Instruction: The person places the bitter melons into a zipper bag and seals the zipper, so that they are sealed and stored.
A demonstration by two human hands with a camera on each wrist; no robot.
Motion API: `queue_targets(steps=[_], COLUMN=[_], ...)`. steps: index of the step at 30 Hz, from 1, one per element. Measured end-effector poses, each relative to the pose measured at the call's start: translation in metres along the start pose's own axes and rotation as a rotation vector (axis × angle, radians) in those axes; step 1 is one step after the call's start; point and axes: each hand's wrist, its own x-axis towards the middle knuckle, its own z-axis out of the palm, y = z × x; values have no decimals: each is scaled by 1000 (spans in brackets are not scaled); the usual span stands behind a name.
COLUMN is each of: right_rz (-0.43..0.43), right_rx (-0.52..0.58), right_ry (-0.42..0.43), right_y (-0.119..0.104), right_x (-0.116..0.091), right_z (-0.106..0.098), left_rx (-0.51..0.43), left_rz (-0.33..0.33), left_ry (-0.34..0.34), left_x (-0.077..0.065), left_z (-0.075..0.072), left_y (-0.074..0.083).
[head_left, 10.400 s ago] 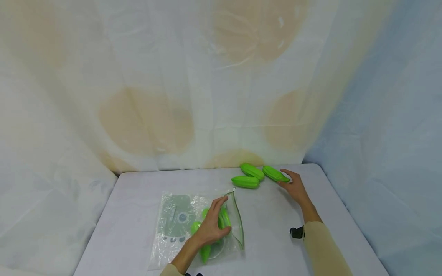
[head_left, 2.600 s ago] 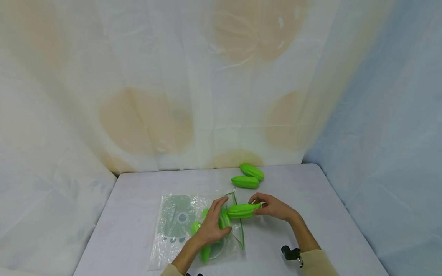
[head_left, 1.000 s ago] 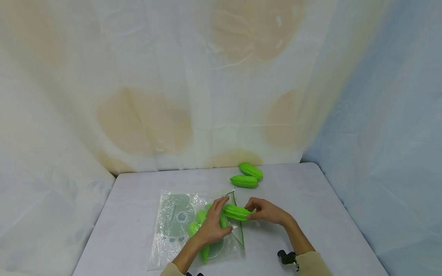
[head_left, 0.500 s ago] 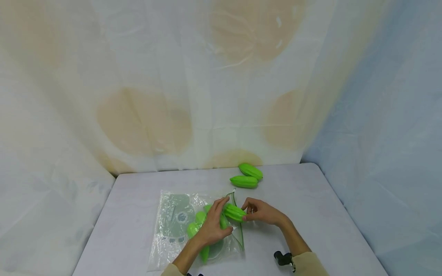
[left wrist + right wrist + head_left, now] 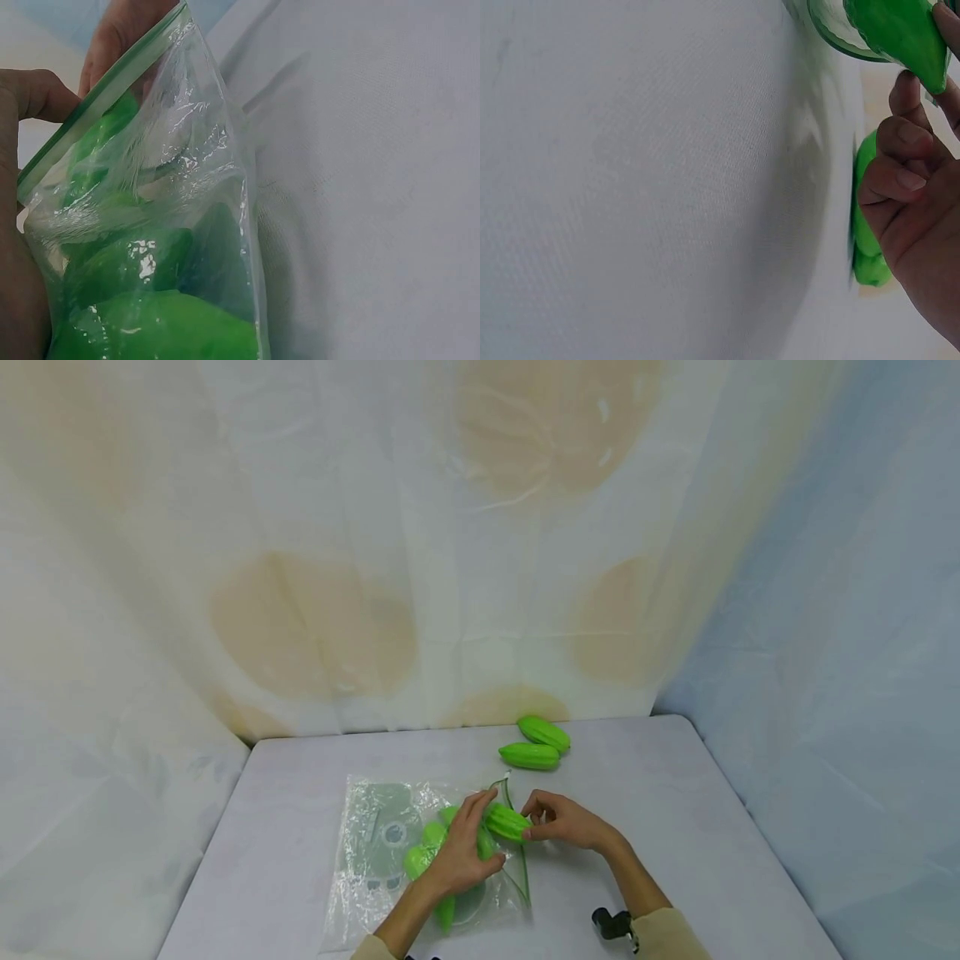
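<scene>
A clear zip bag (image 5: pixel 352 893) with a green zip strip lies on the table, its mouth facing right and gaping. Several bright green pieces (image 5: pixel 161 330) show through its plastic. My left hand (image 5: pixel 459 857) holds the bag near the mouth; in the left wrist view its thumb meets the zip strip. With thumb and fingers my right hand (image 5: pixel 568 822) pinches the tapered end of a ridged green bitter melon (image 5: pixel 506 822), whose far end is inside the bag mouth. In the right wrist view this bitter melon (image 5: pixel 900 34) points its tip at the fingers. The left hand hides part of the contents.
Two more green bitter melons (image 5: pixel 529 756) lie together near the back edge of the white table (image 5: pixel 637 760). Plastic sheeting (image 5: pixel 480 568) hangs behind and at both sides. A small black device (image 5: pixel 611 923) is worn at the right wrist.
The right hand picked up one bitter melon from the back right and brought it to the bag, then pushed it leftward into the mouth. The left hand stayed nearly still.
</scene>
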Motion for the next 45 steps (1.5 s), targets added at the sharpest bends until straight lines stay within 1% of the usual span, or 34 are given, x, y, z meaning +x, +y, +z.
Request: queue_targets(steps=[6,15,33,45], right_rz=[-8,20,25,35], right_rx=[0,28,99,79], right_ry=[4,-25,-83,-61], right_y=[-2,-1,0,1], right_x=[1,3,4,8], right_z=[1,3,8,14], left_rx=[3,17,-21,-41], left_rz=[-5,11,-2,13], left_ry=[-1,5,-2,5], left_x=[0,2,1,1], left_z=[0,0,0,0], left_y=[-1,-2,-2,-2])
